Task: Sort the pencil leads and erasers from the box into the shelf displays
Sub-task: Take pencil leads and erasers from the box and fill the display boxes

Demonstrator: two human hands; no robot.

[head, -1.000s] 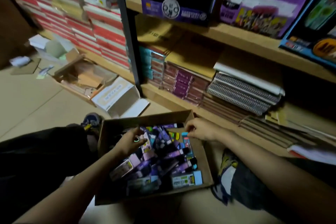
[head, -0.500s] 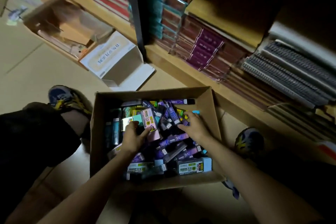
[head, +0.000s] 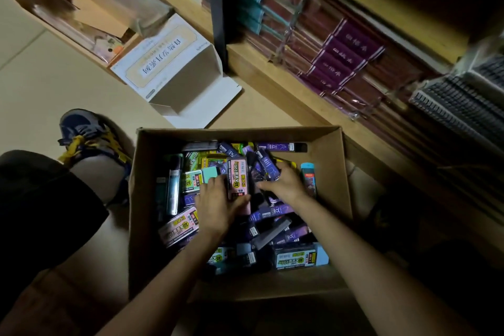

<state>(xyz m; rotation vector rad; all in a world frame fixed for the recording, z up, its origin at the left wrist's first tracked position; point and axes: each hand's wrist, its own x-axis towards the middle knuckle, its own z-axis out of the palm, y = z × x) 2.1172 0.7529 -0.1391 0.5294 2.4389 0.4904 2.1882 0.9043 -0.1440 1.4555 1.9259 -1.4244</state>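
Observation:
An open cardboard box point(head: 331, 172) sits on the floor between my legs, filled with several small packs of pencil leads and erasers in purple, pink, green and teal. Both hands are inside it. My left hand point(head: 218, 210) grips a pink lead pack point(head: 237, 179) that stands upright at the middle of the pile. My right hand point(head: 283, 184) rests fingers-down on the purple packs point(head: 268, 165) just to its right; whether it holds one is hidden. A blue pack point(head: 308, 177) lies by the right wall.
A wooden shelf point(head: 272, 76) runs along the right with stacked purple notebooks point(head: 341, 54) and spiral pads point(head: 461, 106). An open white carton point(head: 174, 68) lies on the floor beyond the box. My left shoe point(head: 84, 131) and knee are at the left.
The view has tilted down from the shelves to the box. Both hands moved from the box's far edge into the pile, and the left hand has closed on the pink pack.

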